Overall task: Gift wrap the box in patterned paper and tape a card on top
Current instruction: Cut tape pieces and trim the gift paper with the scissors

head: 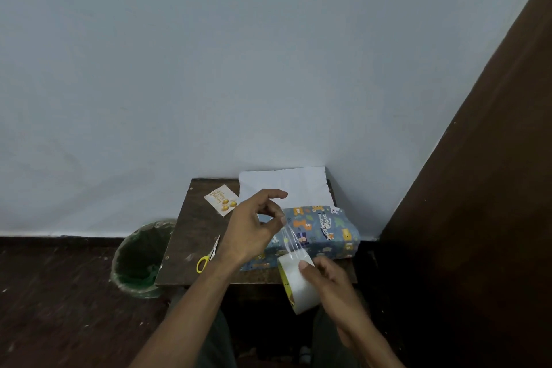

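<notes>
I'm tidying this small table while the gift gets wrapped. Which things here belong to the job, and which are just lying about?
Job: wrapped box; tape roll in right hand; tape strip pinched by left hand; card; scissors.

Lying about: white sheet; bin.

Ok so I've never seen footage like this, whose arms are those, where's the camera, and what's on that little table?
The camera sits on a person's head, looking forward and down, so the arms are their own. The right hand holds a roll of clear tape; the left hand pinches the strip pulled from it. On the small brown table lie a box wrapped in animal-print paper, a greeting card, yellow-handled scissors and a white sheet. A green-lined bin stands beside the table.
</notes>
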